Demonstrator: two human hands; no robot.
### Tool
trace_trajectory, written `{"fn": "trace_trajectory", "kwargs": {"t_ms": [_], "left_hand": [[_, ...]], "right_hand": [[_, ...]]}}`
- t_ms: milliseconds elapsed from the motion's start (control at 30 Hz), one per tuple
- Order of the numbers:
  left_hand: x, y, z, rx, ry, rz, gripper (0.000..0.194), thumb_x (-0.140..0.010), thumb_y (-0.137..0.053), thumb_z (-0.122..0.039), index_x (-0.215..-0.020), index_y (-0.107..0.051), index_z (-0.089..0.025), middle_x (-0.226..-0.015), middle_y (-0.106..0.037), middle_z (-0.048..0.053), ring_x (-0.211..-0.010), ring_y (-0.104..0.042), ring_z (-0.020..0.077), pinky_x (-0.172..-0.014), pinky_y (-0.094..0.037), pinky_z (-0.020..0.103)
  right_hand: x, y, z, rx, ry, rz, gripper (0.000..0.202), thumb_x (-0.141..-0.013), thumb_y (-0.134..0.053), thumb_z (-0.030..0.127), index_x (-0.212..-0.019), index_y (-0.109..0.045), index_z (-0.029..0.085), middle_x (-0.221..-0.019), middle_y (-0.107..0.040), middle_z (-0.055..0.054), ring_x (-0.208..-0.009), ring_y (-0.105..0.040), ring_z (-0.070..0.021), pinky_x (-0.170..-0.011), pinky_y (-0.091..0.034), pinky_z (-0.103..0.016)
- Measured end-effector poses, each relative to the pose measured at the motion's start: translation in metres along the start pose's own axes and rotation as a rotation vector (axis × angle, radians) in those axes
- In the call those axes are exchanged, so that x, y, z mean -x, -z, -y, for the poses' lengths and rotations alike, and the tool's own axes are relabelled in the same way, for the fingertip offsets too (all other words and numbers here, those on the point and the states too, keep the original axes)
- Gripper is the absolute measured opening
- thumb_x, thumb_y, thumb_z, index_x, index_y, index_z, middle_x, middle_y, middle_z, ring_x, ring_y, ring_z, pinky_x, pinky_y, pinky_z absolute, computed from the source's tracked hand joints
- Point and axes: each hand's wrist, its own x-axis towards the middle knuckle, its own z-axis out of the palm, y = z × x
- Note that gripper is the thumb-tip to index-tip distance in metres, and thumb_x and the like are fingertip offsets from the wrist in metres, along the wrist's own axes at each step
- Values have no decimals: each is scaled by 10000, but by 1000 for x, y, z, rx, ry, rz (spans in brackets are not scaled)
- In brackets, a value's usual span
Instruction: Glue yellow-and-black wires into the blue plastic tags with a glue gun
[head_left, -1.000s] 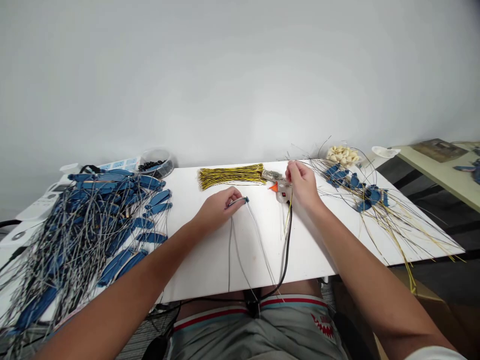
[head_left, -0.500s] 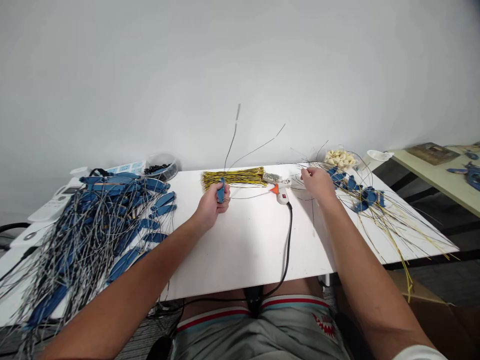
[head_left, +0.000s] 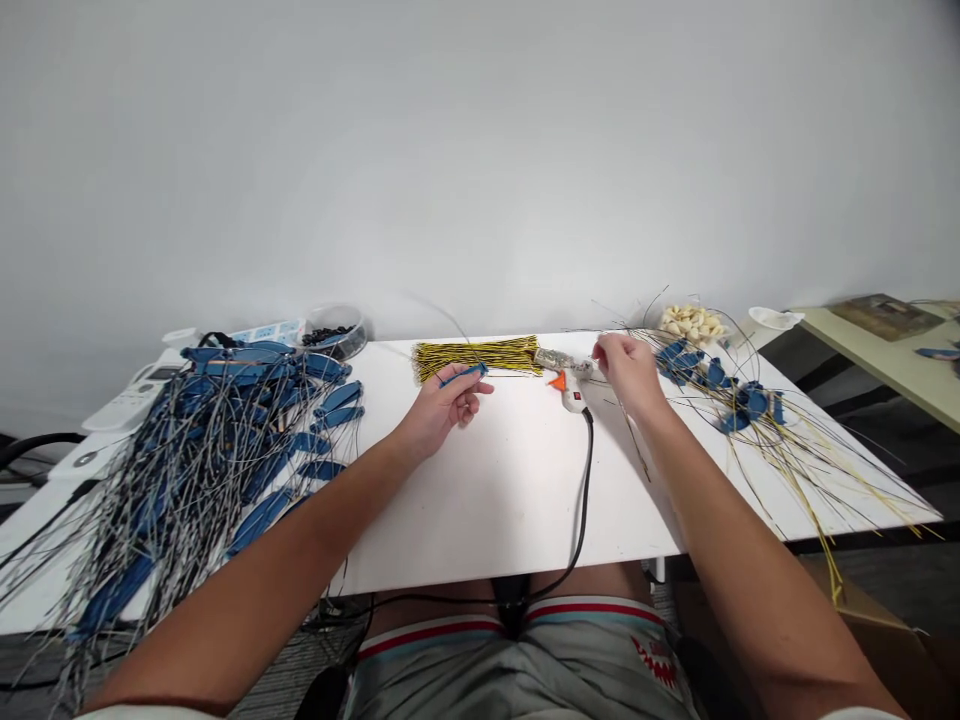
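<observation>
My left hand (head_left: 442, 408) pinches a blue, leaf-shaped piece (head_left: 463, 376) between thumb and fingers, now tilted nearly flat. A thin dark wire rises from it, blurred. To the right, my right hand (head_left: 627, 372) is closed in a pinch behind the glue gun; a thin wire (head_left: 636, 435) hangs below its fingers. Between the hands lies a white glue gun (head_left: 574, 390) with an orange trigger, its nozzle end by a bundle of yellow-and-black wires (head_left: 476, 357). The left fingertips are just in front of that bundle.
A large heap of blue pieces with grey wires (head_left: 202, 440) covers the table's left side. More wired blue pieces (head_left: 754, 402) lie at right, near a tub of cream-coloured parts (head_left: 691, 323). A bowl of black parts (head_left: 334, 335) stands back left. The gun's black cord (head_left: 585, 500) crosses the front edge.
My left hand has turned the blue piece from upright to nearly flat and moved slightly right. Its wires have swung. My right hand stays pinched behind the glue gun. The view has shifted slightly.
</observation>
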Motion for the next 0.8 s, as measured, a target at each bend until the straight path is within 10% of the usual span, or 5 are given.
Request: {"fn": "trace_trajectory", "kwargs": {"t_ms": [300, 800], "left_hand": [[9, -8, 5, -62, 32, 142, 646, -912, -781, -476, -1456, -519, -246, -808, -493, -46, -554, -359, 59, -498, -369, 205], [24, -18, 6, -133, 119, 372, 726, -956, -723, -452, -1599, -405, -338, -1115, -552, 52, -724, -531, 107, -598, -502, 267]], "right_hand": [[51, -58, 23, -75, 113, 625, 344, -1034, -479, 378, -815, -672, 196, -622, -456, 21, -586, -402, -135, -580, -302, -293], [51, -60, 14, 160, 255, 495, 359, -1096, -454, 397, -901, -686, 205, -673, -558, 20, -617, -478, -139, -640, -331, -302]]}}
